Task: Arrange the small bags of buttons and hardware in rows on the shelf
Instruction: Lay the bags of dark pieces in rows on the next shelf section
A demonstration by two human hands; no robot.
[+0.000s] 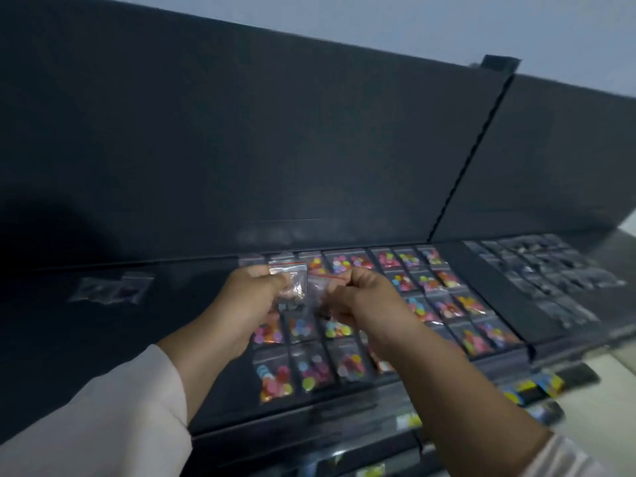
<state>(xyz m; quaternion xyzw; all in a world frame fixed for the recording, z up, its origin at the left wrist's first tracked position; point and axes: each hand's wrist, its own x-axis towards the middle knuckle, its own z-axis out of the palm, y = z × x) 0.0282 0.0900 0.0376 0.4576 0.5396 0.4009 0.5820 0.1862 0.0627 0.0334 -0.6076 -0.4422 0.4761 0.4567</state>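
Pale sleeve point(103, 407) fills the lower left. Past it, the left hand point(251, 297) pinches a small clear bag point(292, 280), and the right hand point(361, 297) pinches a second bag point(318, 285) by its red-striped top. Both hang upright mid-frame, over the colourful button bags point(430, 297) on the black shelf point(192, 304). Contents look dark, maybe hardware, too blurry to tell. The dark bags point(537, 270) lie right of centre, so the right hand's nearer.

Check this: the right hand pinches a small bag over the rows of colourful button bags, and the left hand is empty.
The left hand is not empty: the head view shows it holding a clear bag. The right hand does pinch a small bag over the rows of colourful button bags.
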